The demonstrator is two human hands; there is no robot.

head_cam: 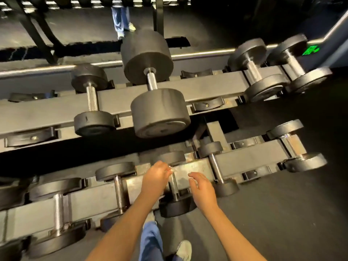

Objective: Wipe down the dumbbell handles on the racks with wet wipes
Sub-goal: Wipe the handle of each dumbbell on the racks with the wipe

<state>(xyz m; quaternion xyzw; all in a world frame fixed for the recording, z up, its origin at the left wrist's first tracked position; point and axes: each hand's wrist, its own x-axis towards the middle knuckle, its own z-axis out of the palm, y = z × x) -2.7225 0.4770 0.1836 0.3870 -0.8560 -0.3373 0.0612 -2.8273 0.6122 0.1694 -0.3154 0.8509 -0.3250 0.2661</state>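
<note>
Small black rubber-headed dumbbell's chrome knurled handle (174, 185) on grey steel lower rack (244, 157), btwn hands; left hand (156, 178) fingers curled at handle top, grip unclear; right hand (204, 187) loosely spread beside; prob rigid, heavy, grippy; wrap wipe mid-handle.

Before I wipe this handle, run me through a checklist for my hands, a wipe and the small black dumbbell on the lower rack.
1. Left hand at the steel handle of the small black round-headed dumbbell: ok, fingertips at its far end.
2. Right hand free: ok, open beside the handle, not touching.
3. White wet wipe in hand: cannot tell, only pale specks at the fingertips.
4. Dumbbell resting across the grey metal lower rack: ok.
5. Neighbouring small dumbbell on the right clear of the right hand: ok, apart.
</note>
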